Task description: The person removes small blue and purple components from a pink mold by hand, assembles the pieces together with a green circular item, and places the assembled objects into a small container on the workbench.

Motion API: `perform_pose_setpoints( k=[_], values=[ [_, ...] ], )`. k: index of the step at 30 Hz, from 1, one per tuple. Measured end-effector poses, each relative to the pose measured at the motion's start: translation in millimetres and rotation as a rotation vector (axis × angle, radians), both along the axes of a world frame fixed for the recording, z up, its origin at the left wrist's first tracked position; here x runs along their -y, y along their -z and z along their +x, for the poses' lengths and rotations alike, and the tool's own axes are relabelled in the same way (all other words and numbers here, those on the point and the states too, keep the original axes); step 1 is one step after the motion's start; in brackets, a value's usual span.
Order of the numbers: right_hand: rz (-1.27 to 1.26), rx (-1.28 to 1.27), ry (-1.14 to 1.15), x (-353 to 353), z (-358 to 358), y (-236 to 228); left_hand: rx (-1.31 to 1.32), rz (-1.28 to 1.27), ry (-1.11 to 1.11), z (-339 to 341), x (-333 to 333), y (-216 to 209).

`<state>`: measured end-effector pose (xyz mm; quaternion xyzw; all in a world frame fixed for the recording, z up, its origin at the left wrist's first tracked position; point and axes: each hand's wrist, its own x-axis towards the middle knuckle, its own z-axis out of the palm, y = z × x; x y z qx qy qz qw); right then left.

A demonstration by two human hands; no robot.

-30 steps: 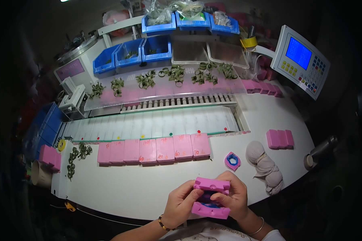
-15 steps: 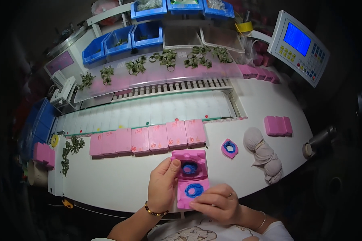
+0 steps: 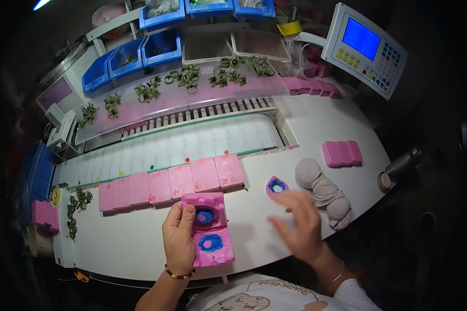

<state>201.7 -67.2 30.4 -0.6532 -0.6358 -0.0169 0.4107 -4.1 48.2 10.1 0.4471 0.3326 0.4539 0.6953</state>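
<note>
My left hand [image 3: 180,236] grasps the unfolded pink two-part mould [image 3: 208,230]; my right hand [image 3: 302,228], fingers released and spread, is near the pink-and-blue ring piece [image 3: 271,186].

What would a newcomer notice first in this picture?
Probably the opened pink mold with blue rings inside, held in the left hand at lower center. Then the row of pink blocks just beyond it, and the bright blue screen at upper right.

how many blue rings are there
3: upper blue ring and lower blue ring in the open pink mold in the left hand; third blue ring in the pink piece on the table. Others may hide.
</note>
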Motion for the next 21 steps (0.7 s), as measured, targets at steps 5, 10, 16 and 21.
perform_pose_setpoints(
  k=[5, 10, 16, 21],
  values=[
    [-0.199, 0.125, 0.242, -11, 35, 14, -0.021, -0.008, 0.010, 3, 6, 0],
    [-0.286, 0.106, 0.236, -21, 33, 25, -0.040, -0.030, 0.066, 8, 13, -3],
    [-0.246, -0.308, 0.056, -21, 27, 25, -0.056, -0.061, 0.091, 12, 15, -3],
    [-0.150, -0.808, -0.056, -7, 4, 1, -0.080, -0.047, 0.124, 16, 17, 1]
  ],
)
